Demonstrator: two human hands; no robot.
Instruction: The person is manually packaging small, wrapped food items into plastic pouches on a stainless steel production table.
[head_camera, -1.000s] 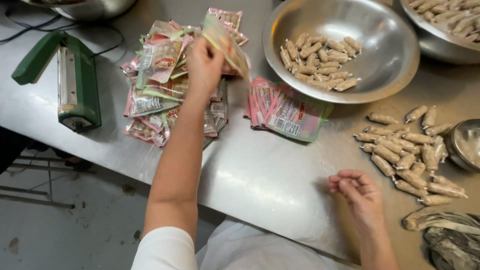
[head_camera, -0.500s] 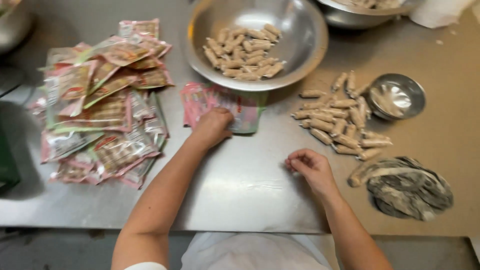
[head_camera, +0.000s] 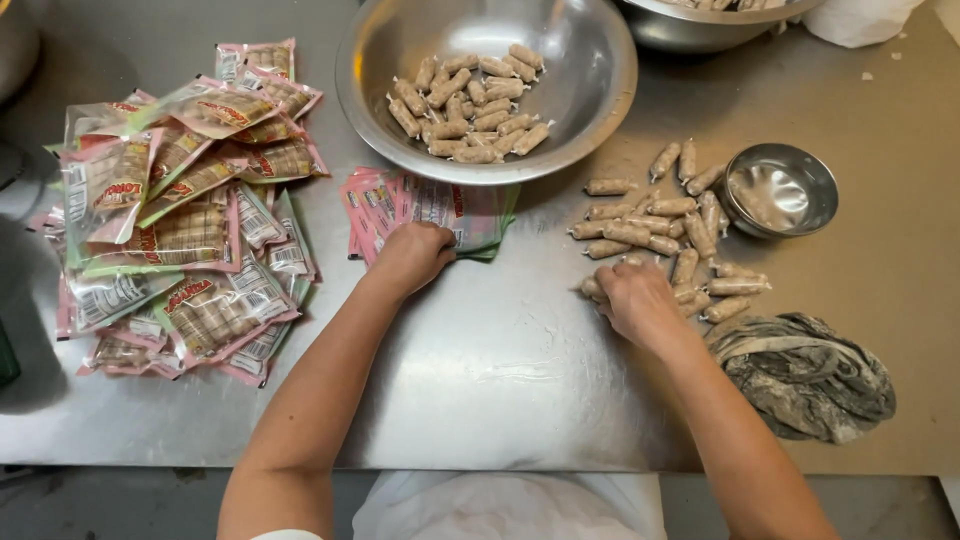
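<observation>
While the left hand (head_camera: 415, 255) rests on a small stack of empty pink bags (head_camera: 430, 208) just below the big metal bowl (head_camera: 600, 95), its fingers curl down onto the top bag. The right hand (head_camera: 632, 298) sits at the near edge of the pile of little sausages (head_camera: 655, 225) on the desk (head_camera: 500, 370), fingers bent around some. Filled bags (head_camera: 185, 210) lie to the left.

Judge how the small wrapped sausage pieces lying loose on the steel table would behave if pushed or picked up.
The loose sausage pieces are short cylinders, so they would probably roll sideways when pushed. Their wrapping looks glossy, so perhaps slippery against the steel table. Several fit under the right hand, suggesting each is light.
</observation>
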